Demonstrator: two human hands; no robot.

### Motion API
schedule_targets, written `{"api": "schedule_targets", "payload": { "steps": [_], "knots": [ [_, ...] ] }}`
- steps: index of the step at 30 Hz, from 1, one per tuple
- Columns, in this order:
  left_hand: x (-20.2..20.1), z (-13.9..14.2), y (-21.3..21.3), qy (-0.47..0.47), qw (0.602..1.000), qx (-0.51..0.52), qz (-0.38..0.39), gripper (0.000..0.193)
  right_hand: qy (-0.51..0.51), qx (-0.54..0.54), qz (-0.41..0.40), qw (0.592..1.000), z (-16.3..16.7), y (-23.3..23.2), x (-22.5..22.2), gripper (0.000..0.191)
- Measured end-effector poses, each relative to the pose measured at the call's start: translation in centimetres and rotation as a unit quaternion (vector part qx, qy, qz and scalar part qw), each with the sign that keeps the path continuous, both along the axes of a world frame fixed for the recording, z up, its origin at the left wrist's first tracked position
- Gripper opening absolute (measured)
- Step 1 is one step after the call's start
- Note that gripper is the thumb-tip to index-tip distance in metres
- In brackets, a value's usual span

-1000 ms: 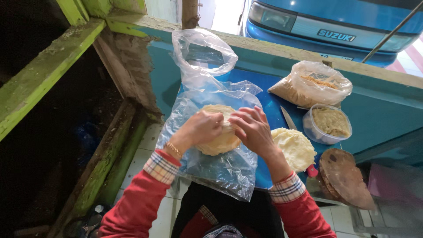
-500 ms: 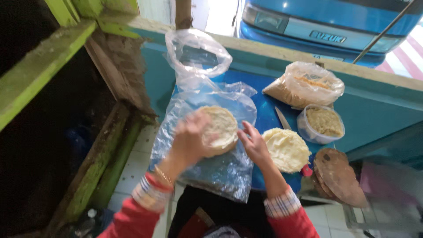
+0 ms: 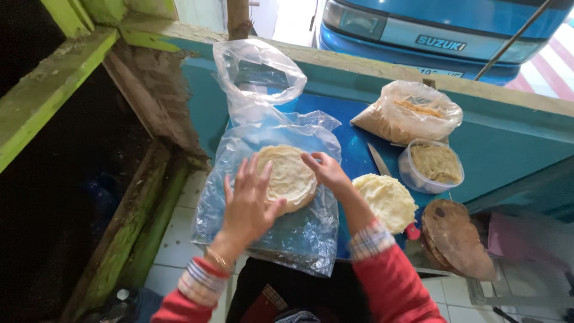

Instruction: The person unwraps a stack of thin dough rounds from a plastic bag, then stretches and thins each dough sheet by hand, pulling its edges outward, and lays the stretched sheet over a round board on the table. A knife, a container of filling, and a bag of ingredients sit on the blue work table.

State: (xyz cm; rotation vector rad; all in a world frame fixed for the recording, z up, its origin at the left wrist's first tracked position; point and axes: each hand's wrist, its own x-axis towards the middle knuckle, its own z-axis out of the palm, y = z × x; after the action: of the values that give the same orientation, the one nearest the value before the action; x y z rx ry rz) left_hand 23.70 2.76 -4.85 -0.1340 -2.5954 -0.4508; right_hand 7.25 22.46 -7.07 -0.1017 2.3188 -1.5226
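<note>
The left hand [image 3: 250,200] is spread wide, fingers fanned and lifted, its palm over the near left edge of the flat dough round [image 3: 290,177]; whether it presses the dough or hovers just above cannot be told. The right hand [image 3: 326,169] is loosely open with curled fingers resting on the round's right rim, gripping nothing. Half a second ago the left hand covered more of the round and its fingers lay closer together; now they have fanned out and drawn toward the near side, while the right hand has stayed on the right rim. The round is pale cream, thin, roughly circular with faint layered ridges, and lies on a crumpled clear plastic sheet [image 3: 299,236] spread over the blue worktop [image 3: 353,122]. Just right of it sits a second dough piece [image 3: 385,200], thicker and lumpier, with a knife [image 3: 378,160] on the far side of that piece.
</note>
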Motion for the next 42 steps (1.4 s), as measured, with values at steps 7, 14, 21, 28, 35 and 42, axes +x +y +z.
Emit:
{"api": "schedule_targets", "payload": {
  "steps": [7, 14, 21, 28, 35, 42],
  "knots": [
    [2.9, -1.6, 1.8, -0.061, 0.986, 0.150, 0.026, 0.138, -0.006, -0.118, 0.114, 0.986, 0.5, -1.7, 0.0, 0.069],
    [3.5, -2.0, 0.6, 0.069, 0.969, 0.237, 0.001, 0.138, -0.025, -0.255, 0.037, 0.966, 3.0, -2.8, 2.4, 0.073],
    [5.8, -2.8, 0.5, 0.139, 0.913, 0.381, -0.033, 0.101, -0.190, -0.580, 0.053, 0.790, 4.1, -6.2, 0.7, 0.054],
    [8.2, -2.0, -1.4, -0.076, 0.989, 0.000, -0.127, 0.076, -0.046, -0.309, -0.116, 0.943, 0.5, -10.8, 1.2, 0.060],
    [8.6, -1.7, -3.4, -0.006, 0.994, 0.020, -0.107, 0.018, 0.242, -0.080, 0.025, 0.967, 1.7, -5.2, 1.0, 0.048],
    [7.8, 1.9, -0.9, 0.062, 0.986, 0.133, -0.079, 0.009, 0.319, -0.084, -0.050, 0.943, 5.6, 7.3, 6.3, 0.025]
  ]
}}
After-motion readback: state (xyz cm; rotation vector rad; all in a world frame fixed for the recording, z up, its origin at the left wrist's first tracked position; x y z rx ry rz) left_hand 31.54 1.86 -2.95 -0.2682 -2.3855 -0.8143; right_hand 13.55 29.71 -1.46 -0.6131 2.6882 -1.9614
